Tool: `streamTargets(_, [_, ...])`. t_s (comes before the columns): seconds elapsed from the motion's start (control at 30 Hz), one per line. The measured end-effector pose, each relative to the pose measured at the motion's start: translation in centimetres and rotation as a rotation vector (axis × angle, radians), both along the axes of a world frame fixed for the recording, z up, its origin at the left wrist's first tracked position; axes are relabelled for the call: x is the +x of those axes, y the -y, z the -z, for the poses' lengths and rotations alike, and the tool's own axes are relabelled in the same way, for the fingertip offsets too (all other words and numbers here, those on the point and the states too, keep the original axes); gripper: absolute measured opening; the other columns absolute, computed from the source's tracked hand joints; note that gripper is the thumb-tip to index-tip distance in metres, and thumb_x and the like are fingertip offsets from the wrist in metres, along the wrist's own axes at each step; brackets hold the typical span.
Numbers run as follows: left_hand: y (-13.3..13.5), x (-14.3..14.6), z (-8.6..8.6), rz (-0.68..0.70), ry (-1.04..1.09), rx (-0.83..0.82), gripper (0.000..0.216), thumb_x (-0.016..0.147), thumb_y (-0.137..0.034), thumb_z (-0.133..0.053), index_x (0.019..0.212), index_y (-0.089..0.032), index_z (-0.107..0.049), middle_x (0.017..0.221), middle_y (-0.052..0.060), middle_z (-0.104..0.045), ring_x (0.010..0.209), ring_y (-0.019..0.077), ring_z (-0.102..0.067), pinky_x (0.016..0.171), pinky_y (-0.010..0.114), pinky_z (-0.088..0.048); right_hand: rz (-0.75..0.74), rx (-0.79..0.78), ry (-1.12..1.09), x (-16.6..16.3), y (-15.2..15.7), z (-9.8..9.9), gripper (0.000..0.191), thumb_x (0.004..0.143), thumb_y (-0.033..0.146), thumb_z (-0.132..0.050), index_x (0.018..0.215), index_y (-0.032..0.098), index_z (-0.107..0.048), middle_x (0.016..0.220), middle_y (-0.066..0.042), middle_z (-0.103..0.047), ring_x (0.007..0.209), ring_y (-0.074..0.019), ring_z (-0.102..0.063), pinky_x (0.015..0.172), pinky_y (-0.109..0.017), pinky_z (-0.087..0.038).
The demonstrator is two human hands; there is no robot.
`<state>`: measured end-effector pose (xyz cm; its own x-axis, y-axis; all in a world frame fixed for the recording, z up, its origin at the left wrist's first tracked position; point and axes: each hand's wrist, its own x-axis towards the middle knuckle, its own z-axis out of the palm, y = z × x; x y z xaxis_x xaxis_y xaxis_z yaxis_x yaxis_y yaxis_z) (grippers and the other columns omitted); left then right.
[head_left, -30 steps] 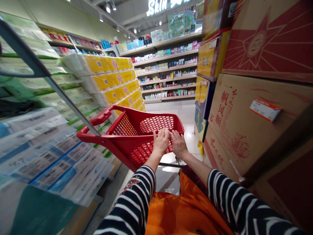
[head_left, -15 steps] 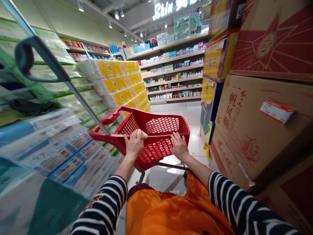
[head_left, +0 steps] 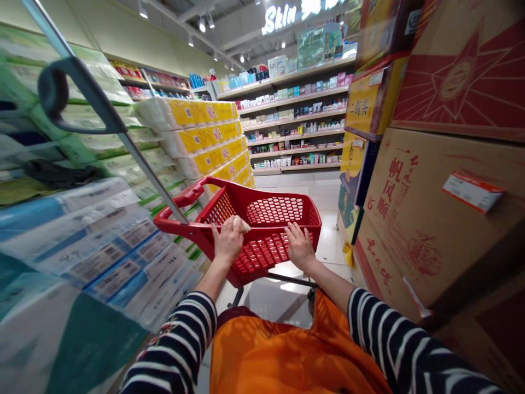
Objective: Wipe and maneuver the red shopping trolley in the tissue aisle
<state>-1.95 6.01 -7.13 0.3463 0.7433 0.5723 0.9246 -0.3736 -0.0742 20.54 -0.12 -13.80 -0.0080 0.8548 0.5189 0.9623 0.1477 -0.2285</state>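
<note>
A red plastic shopping cart (head_left: 264,246) with a mesh-sided basket stands sideways in front of me. My left hand (head_left: 228,242) rests on its near rim, fingers closed over a small, pale, crumpled cloth (head_left: 245,225), partly hidden under them. Farther right along the same rim, my right hand (head_left: 301,247) grips the edge, its fingers bent over the top and somewhat apart. Inside the basket, the visible part shows only red plastic. The cart's red handle end (head_left: 174,216) points to the left.
A metal pole with a grey hooked grip (head_left: 82,98) slants across the left. Wrapped paper packs (head_left: 205,137) are stacked beyond the cart and along the left. Tall cardboard cartons (head_left: 414,202) line the right. Shelves of small products (head_left: 299,115) stand at the back.
The whole view has shifted slightly, so the cart and shelves sit a little farther right. Both hands keep nearly the same places on the rim.
</note>
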Motion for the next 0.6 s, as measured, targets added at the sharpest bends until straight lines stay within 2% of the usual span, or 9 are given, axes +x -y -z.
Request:
streamTargets(0.17, [-0.7, -5.2, -1.7, -0.127, 0.041, 0.079, 0.049, 0.083, -0.027, -0.039, 0.13, -0.018, -0.045, 0.14, 0.014, -0.041, 0.126, 0.0275, -0.04, 0.108, 0.058, -0.002, 0.006, 0.003, 0.001, 0.3, 0.0, -0.4, 0.057, 0.075, 0.011, -0.042, 0.132, 0.009, -0.044, 0.144, -0.013, -0.035, 0.135, -0.0251, -0.024, 0.109, -0.048, -0.016])
streamTargets(0.27, [-0.7, -6.2, -2.3, -0.176, 0.073, 0.094, 0.048, 0.083, -0.029, -0.038, 0.129, -0.017, -0.046, 0.14, 0.014, -0.041, 0.124, 0.0284, -0.041, 0.108, 0.058, -0.003, 0.02, 0.018, 0.003, 1.0, 0.1, -0.8, 0.055, 0.076, 0.011, -0.041, 0.131, 0.009, -0.045, 0.143, -0.013, -0.036, 0.135, -0.0251, -0.025, 0.108, -0.048, -0.016])
streamTargets(0.4, [-0.5, -4.3, -1.5, -0.107, 0.06, 0.031, 0.049, 0.083, -0.027, -0.037, 0.13, -0.016, -0.045, 0.139, 0.014, -0.042, 0.127, 0.0278, -0.037, 0.108, 0.058, -0.004, 0.07, -0.027, 0.021, 2.6, 0.2, -1.0, 0.054, 0.078, 0.011, -0.04, 0.131, 0.007, -0.044, 0.143, -0.015, -0.036, 0.133, -0.0266, -0.027, 0.107, -0.049, -0.018])
streamTargets(0.6, [0.0, 2.6, 1.0, 0.053, 0.0, -0.062, 0.048, 0.084, -0.025, -0.036, 0.131, -0.015, -0.043, 0.139, 0.014, -0.042, 0.128, 0.0271, -0.036, 0.109, 0.058, -0.004, 0.056, -0.12, 0.064, 4.4, 0.7, -1.4, 0.054, 0.079, 0.012, -0.04, 0.133, 0.009, -0.042, 0.143, -0.013, -0.037, 0.133, -0.026, -0.028, 0.107, -0.046, -0.021])
